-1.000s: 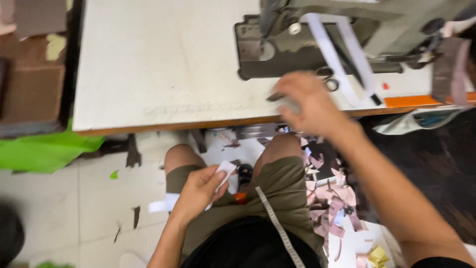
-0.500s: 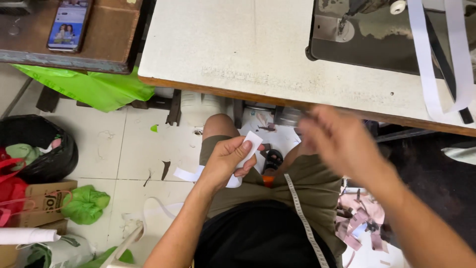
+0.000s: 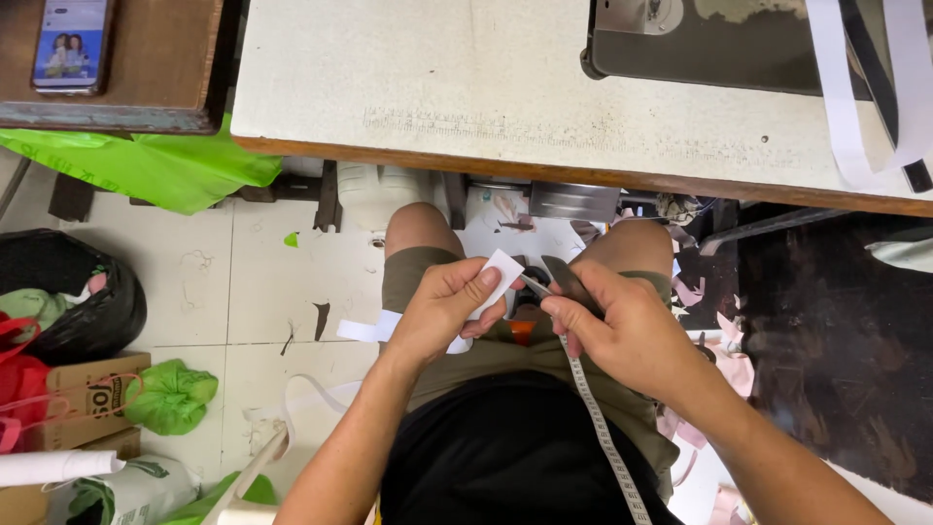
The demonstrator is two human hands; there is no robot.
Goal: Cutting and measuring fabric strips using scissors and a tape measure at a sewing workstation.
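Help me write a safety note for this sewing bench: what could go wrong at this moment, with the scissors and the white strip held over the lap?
1. The scissors in the right hand point toward the left hand, whose fingertips pinch the white strip close to the blades; a slip could nick them.
2. The cut is made over bare knees; dropped scissors might hit a leg.
3. The measuring tape hangs near the blades and could snag.
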